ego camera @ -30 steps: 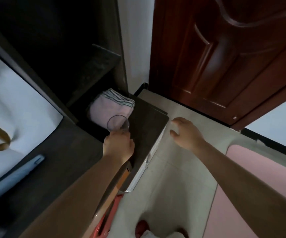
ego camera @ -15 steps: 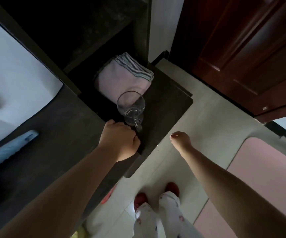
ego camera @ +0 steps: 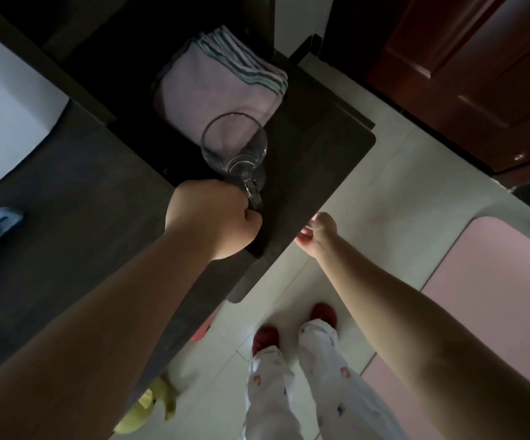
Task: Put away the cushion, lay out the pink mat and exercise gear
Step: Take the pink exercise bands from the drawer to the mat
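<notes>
Glass mug (ego camera: pixel 235 147) in left hand (ego camera: pixel 212 217) near dark tabletop (ego camera: pixel 320 160) edge.

Left hand (ego camera: pixel 212 219) closed in a fist around the handle of a clear glass mug (ego camera: pixel 235 147), mug standing on the dark wooden desk top (ego camera: pixel 305 160). Folded pale pink towel with striped edge (ego camera: pixel 222 87) lies just behind the mug, touching or nearly so. Right hand (ego camera: pixel 316 231) hangs beside the desk edge, fingers loosely curled, holding nothing. Pink exercise mat (ego camera: pixel 492 281) flat on the pale tiled floor (ego camera: pixel 394 173) at right. Dark red wooden door (ego camera: pixel 467 74) beyond. Red slippers (ego camera: pixel 265 338) visible below.
</notes>
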### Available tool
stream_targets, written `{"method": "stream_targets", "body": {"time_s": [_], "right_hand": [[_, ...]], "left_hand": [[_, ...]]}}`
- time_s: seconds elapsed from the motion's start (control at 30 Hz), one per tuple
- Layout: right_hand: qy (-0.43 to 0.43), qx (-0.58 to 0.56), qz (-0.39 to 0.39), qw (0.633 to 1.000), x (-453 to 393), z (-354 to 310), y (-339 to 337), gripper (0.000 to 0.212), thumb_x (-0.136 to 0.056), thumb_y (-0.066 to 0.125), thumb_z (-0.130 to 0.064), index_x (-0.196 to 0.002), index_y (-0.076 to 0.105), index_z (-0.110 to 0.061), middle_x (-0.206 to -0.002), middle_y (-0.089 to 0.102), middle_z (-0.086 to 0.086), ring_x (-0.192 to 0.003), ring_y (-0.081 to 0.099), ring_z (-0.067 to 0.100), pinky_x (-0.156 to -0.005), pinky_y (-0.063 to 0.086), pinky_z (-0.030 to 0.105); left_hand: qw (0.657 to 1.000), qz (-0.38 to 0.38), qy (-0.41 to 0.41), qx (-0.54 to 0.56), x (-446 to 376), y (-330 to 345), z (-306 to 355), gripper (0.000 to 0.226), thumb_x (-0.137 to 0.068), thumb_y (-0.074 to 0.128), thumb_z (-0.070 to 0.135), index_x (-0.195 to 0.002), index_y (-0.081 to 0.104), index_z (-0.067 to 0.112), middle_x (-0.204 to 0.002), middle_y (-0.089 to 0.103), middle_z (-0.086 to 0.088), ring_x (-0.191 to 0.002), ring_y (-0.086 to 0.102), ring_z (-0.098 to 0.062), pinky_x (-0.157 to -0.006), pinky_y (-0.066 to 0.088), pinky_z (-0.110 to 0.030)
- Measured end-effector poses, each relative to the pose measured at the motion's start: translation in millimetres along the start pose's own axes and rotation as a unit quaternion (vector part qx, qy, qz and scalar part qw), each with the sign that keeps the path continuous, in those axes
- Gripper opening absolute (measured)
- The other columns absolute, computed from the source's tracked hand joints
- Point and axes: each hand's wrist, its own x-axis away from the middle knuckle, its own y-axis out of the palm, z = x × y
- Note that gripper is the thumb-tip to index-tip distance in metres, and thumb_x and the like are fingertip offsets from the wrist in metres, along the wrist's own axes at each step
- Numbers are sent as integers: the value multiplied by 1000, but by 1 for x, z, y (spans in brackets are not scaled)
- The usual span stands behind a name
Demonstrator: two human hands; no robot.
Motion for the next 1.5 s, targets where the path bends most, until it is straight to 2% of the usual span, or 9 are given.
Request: {"method": "stream_targets", "body": {"time_s": [0.2,0.47,0.6,0.77,0.97,1.1,1.23,1.33,1.5], "right_hand": [[1,37,-14,999,-12,1,-6,21,-96,31,-12,-103,48,-2,-88,53,14,-88,56,24,-112,33,42],[0,25,-85,996,-37,8,-20,33,-96,38,-31,-107,54,-4,-83,55,13,-71,51,19,-105,40,35],[-12,142,-70,987,-40,9,-27,59,-95,29,-49,-137,37,-9,-140,45,13,-132,37,32,-111,27,46],[-20,154,-71,985,-47,10,-26,66,-92,25,-58,-137,37,-10,-146,40,12,-141,22,33,-115,20,46],[-44,187,-41,981,-54,13,-22,67,-93,20,-57,-133,42,-8,-134,54,10,-93,50,20,-112,22,46],[-49,157,-12,986,-56,15,-25,66,-94,16,-55,-139,34,-10,-136,51,11,-123,46,23,-112,20,48],[-62,92,57,992,-50,22,-57,67,-94,16,-56,-139,36,-11,-100,60,10,-89,57,23,-97,40,43],[-63,-8,48,997,-47,26,-95,50,-97,28,-43,-135,43,-13,-108,59,13,-109,56,29,-101,43,45],[-62,-19,78,995,-20,24,-108,26,-98,36,-32,-109,52,-16,-77,56,6,-69,55,21,-72,49,36]], "left_hand": [[999,28,-10,13,3,-2,0,43,-84,41,32,-45,33,15,-47,35,3,-43,28,-10,-43,14,-19],[999,32,-5,32,5,-2,-1,45,-82,44,28,-42,31,13,-43,34,3,-41,27,-8,-44,14,-18],[998,40,-8,40,5,-2,-1,45,-81,45,28,-41,30,13,-42,32,2,-40,26,-9,-44,14,-18],[998,42,-9,42,5,-2,0,46,-81,47,27,-41,30,12,-42,33,1,-40,27,-10,-44,15,-18],[998,50,-11,45,4,0,-1,46,-80,47,27,-41,29,12,-42,32,1,-42,26,-9,-45,14,-19],[997,58,-5,45,3,3,-2,46,-81,46,27,-41,30,12,-42,32,2,-41,27,-10,-45,13,-18],[998,49,2,45,3,2,-3,45,-81,45,27,-41,31,14,-41,32,2,-39,27,-11,-44,15,-17],[998,50,5,42,4,1,-1,45,-82,45,27,-41,31,14,-42,32,2,-40,27,-11,-45,15,-17],[997,55,5,48,5,1,1,48,-86,45,27,-41,31,16,-43,33,3,-41,28,-12,-45,15,-18]]}}
